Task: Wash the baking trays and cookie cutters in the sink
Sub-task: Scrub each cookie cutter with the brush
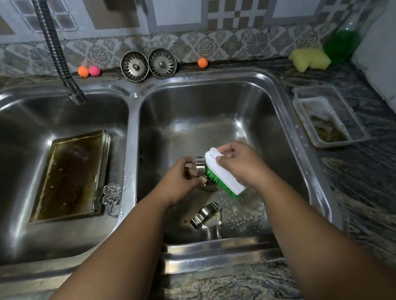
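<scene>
Over the right sink basin (210,102) my left hand (183,180) grips a round metal cookie cutter (201,168). My right hand (239,164) holds a white scrub brush (223,174), its green bristles pressed against that cutter. A second metal cutter (203,216) lies on the soapy basin floor near the front wall. In the left basin (9,120) a stack of dirty baking trays (70,175) leans, with a flower-shaped cutter (112,195) propped at its right corner.
The flexible tap (62,59) hangs over the left basin. Two sink strainers (148,64) and small coloured balls (89,71) sit on the back ledge. A yellow sponge (309,59), green soap bottle (344,42) and a dirty clear container (327,116) stand on the right counter.
</scene>
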